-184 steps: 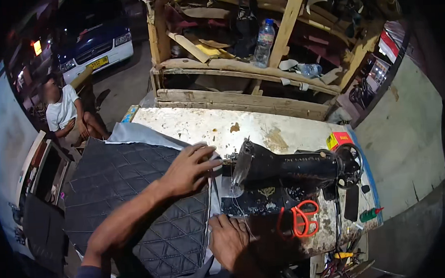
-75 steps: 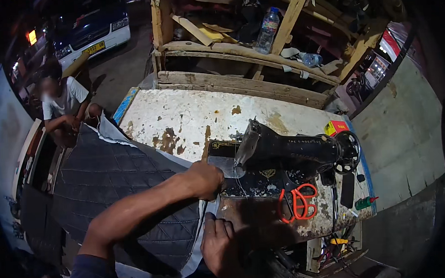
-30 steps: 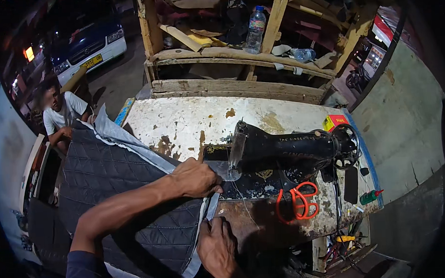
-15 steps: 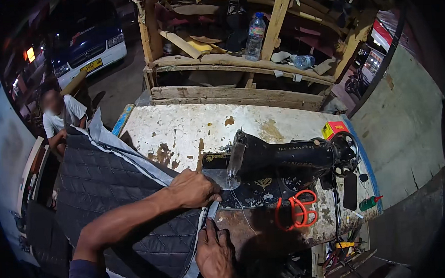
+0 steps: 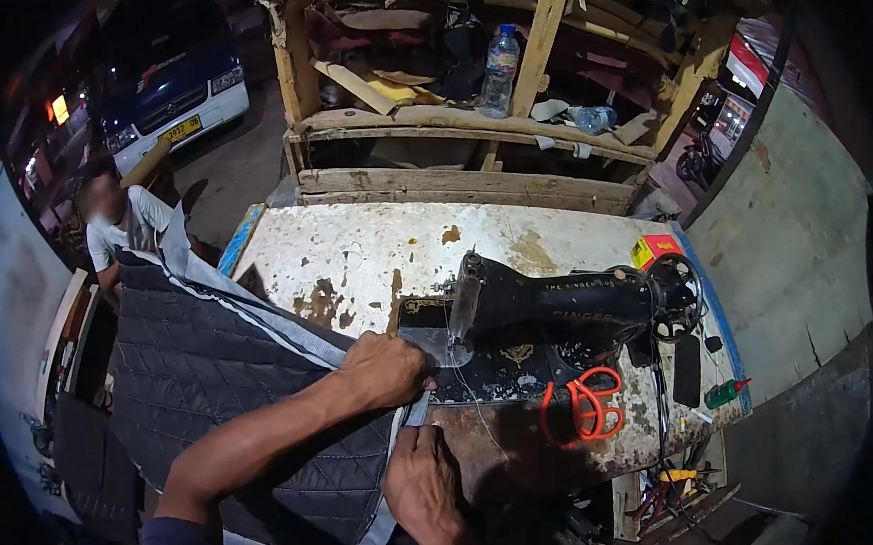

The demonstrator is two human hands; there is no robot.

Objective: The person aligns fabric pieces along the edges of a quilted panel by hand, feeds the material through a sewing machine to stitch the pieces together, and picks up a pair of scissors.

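The dark quilted cloth [image 5: 206, 346] spreads toward nine o'clock from my hands, with its right edge and the pale backing [image 5: 283, 323] running down beside the black sewing machine [image 5: 555, 301] on the worn desk [image 5: 377, 241]. My left hand [image 5: 390, 369] is closed in a compact fist on that edge, just beside the metal plate [image 5: 430, 346] under the machine's head; the folded fingertips are hidden. My right hand [image 5: 424, 482] sits at six o'clock from it, fingers together on the lower stretch of the edge; whether it pinches the layers or only presses them I cannot tell. To do this well, I think I should treat my two hands as the ends of a ruler: lightly taut between them, both layers flush, no pucker. Pulling too hard would probably skew the quilting, so firm and even beats tight. The bulk hanging out toward ten o'clock looks heavy enough to drag, so my left forearm should help bear it. I'd also mind the loose thread [image 5: 479, 412], trailing at one o'clock from my right hand, so that it isn't trapped under the cloth; the orange-handled scissors [image 5: 576, 403], at two o'clock, lie well apart.
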